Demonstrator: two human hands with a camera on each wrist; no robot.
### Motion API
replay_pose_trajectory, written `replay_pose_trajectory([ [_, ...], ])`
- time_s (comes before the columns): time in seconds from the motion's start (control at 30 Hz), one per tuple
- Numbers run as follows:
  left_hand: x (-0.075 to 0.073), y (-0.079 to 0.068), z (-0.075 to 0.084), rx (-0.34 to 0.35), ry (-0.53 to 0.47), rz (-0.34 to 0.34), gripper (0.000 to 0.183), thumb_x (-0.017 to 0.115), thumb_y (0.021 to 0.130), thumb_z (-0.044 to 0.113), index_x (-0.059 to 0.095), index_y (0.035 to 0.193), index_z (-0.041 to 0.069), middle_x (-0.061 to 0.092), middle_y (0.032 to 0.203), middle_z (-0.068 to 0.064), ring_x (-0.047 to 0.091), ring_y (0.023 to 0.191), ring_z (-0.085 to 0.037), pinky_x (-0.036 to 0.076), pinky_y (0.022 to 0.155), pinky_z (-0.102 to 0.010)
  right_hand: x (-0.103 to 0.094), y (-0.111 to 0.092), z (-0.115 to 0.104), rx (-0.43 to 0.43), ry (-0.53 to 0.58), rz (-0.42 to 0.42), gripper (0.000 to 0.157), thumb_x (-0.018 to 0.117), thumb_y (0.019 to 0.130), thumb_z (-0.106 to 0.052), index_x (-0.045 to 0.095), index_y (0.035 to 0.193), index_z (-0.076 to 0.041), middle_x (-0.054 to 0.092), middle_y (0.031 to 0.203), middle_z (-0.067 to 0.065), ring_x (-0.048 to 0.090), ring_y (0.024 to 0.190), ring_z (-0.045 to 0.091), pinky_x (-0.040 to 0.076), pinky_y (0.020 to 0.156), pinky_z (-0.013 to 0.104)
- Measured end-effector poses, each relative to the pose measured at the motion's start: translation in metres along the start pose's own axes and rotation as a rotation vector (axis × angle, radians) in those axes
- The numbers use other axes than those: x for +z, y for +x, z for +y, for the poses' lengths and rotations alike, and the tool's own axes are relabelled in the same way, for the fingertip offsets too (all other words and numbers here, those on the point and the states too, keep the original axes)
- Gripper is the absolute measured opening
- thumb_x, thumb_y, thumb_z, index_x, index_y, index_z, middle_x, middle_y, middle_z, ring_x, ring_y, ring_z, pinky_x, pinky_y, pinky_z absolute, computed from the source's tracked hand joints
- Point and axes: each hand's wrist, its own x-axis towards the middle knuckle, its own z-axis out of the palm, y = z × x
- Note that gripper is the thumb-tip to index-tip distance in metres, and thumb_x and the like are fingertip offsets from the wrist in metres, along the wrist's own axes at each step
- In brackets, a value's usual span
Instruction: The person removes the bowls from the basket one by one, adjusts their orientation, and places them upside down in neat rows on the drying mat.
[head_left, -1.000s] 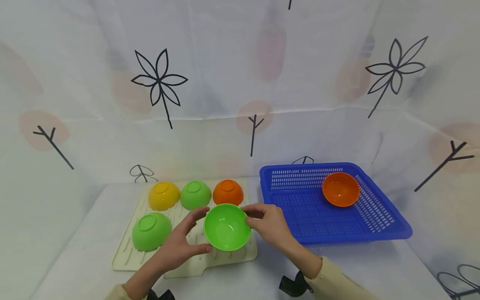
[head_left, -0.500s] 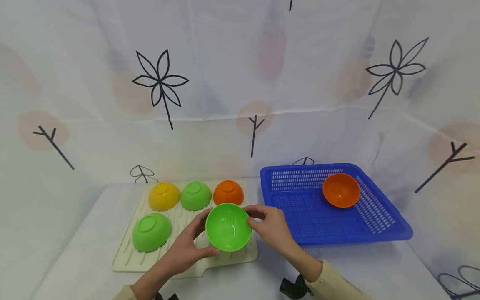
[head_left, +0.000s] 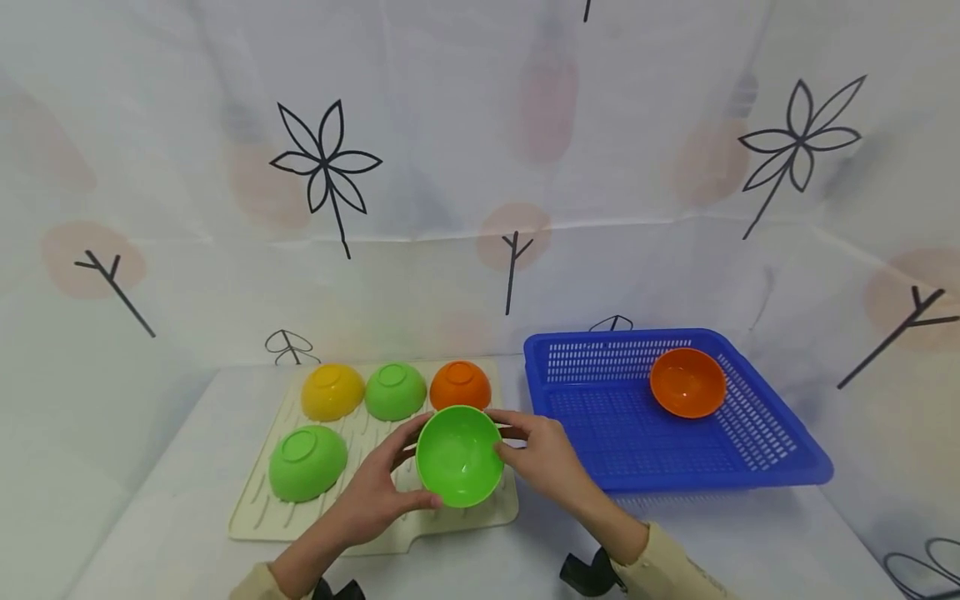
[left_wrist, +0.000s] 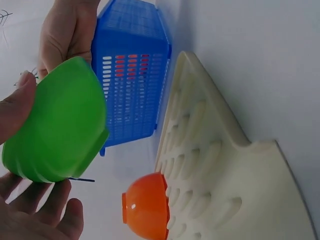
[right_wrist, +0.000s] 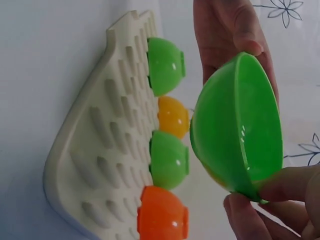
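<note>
Both hands hold a green bowl [head_left: 459,458] above the cream drying rack [head_left: 480,518], its open mouth turned up toward the head camera. On its left side my left hand [head_left: 378,492] grips it, thumb at the near rim and fingers under the wall, as the left wrist view shows. My right hand [head_left: 547,457] pinches the right rim between thumb and fingers. Upside down on the rack stand a yellow bowl [head_left: 332,392], a green bowl [head_left: 395,392] and an orange bowl [head_left: 460,383] along the back, with another green bowl [head_left: 307,464] at the front left.
To the right of the rack stands a blue plastic basket [head_left: 600,481] with perforated walls. Inside it an orange bowl [head_left: 687,383] sits upright near the right wall. A white cloth [head_left: 172,508] covers the table, and a patterned curtain [head_left: 420,183] hangs behind.
My left hand has moved right and closed on the held green bowl; a second ago its fingers stood a little apart around it. The right hand keeps its pinch.
</note>
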Motion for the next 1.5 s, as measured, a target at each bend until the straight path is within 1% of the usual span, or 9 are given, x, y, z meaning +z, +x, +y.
replay_pose_trajectory([
  [0.17,-0.003,0.001,-0.006,0.082,0.043,-0.009,0.093,0.088,0.074,0.022,0.038,0.152,0.019,0.041,0.153,0.0,0.042,0.137,-0.024,0.04,0.109,-0.048,-0.002,0.001,0.0,-0.044,-0.016,-0.074,0.042,0.067,0.087,0.007,0.065,0.129,-0.001,0.067,0.124,0.016,0.067,0.107,0.034,0.059,0.081,0.038],
  [0.3,-0.005,0.001,-0.011,0.096,0.054,-0.011,0.095,0.089,0.074,0.023,0.037,0.153,0.016,0.041,0.153,0.0,0.043,0.137,-0.026,0.041,0.108,-0.05,-0.004,0.0,0.002,-0.058,-0.01,-0.08,0.041,0.068,0.088,0.006,0.066,0.128,-0.004,0.069,0.121,0.012,0.067,0.109,0.031,0.058,0.085,0.04],
  [0.5,-0.007,0.004,-0.015,0.017,0.003,-0.021,0.099,0.09,0.071,0.02,0.035,0.154,0.014,0.038,0.156,-0.005,0.043,0.137,-0.032,0.042,0.108,-0.045,-0.004,-0.001,0.005,-0.066,0.033,-0.051,0.041,0.07,0.087,0.005,0.068,0.126,-0.006,0.07,0.12,0.009,0.066,0.111,0.027,0.056,0.089,0.041],
  [0.67,-0.008,0.006,-0.017,-0.063,-0.05,-0.038,0.1,0.09,0.071,0.019,0.034,0.153,0.014,0.044,0.15,-0.011,0.047,0.133,-0.033,0.046,0.104,-0.036,-0.005,-0.003,0.004,-0.036,0.08,-0.021,0.04,0.071,0.087,0.004,0.07,0.124,-0.009,0.07,0.119,0.005,0.064,0.115,0.026,0.05,0.098,0.05],
  [0.83,-0.008,0.009,-0.018,-0.055,-0.102,-0.037,0.092,0.09,0.072,0.014,0.038,0.149,0.009,0.05,0.143,-0.015,0.052,0.127,-0.033,0.051,0.097,-0.033,-0.006,-0.002,0.003,0.001,0.124,-0.001,0.039,0.071,0.087,0.003,0.07,0.124,-0.01,0.07,0.119,0.004,0.061,0.119,0.027,0.045,0.102,0.055],
  [1.0,-0.01,0.01,-0.019,-0.017,-0.128,-0.026,0.086,0.09,0.072,0.011,0.043,0.144,0.008,0.053,0.14,-0.014,0.053,0.123,-0.028,0.054,0.091,-0.032,-0.007,-0.002,0.001,0.006,0.154,-0.027,0.04,0.07,0.088,0.003,0.068,0.126,-0.008,0.069,0.121,0.008,0.062,0.117,0.028,0.052,0.096,0.047],
  [1.17,-0.013,0.008,-0.021,0.033,-0.119,0.006,0.085,0.091,0.068,0.007,0.047,0.141,0.009,0.054,0.139,-0.012,0.054,0.12,-0.021,0.056,0.086,-0.032,-0.008,-0.001,0.001,0.007,0.202,-0.109,0.043,0.071,0.088,-0.002,0.063,0.131,-0.003,0.066,0.125,0.014,0.063,0.115,0.031,0.056,0.089,0.034],
  [1.33,-0.014,0.009,-0.021,0.081,-0.085,0.03,0.086,0.092,0.066,0.005,0.05,0.14,0.011,0.055,0.136,-0.009,0.055,0.117,-0.018,0.056,0.083,-0.031,-0.01,0.0,-0.001,-0.019,0.197,-0.157,0.048,0.072,0.089,-0.008,0.059,0.134,-0.001,0.064,0.128,0.016,0.062,0.117,0.031,0.055,0.09,0.031],
  [1.5,-0.015,0.01,-0.019,0.102,-0.026,0.052,0.086,0.093,0.065,0.005,0.052,0.14,0.015,0.056,0.132,-0.004,0.054,0.115,-0.017,0.057,0.08,-0.031,-0.012,0.001,-0.003,-0.036,0.204,-0.181,0.05,0.074,0.088,-0.012,0.059,0.135,-0.004,0.064,0.128,0.013,0.061,0.118,0.028,0.054,0.093,0.032],
])
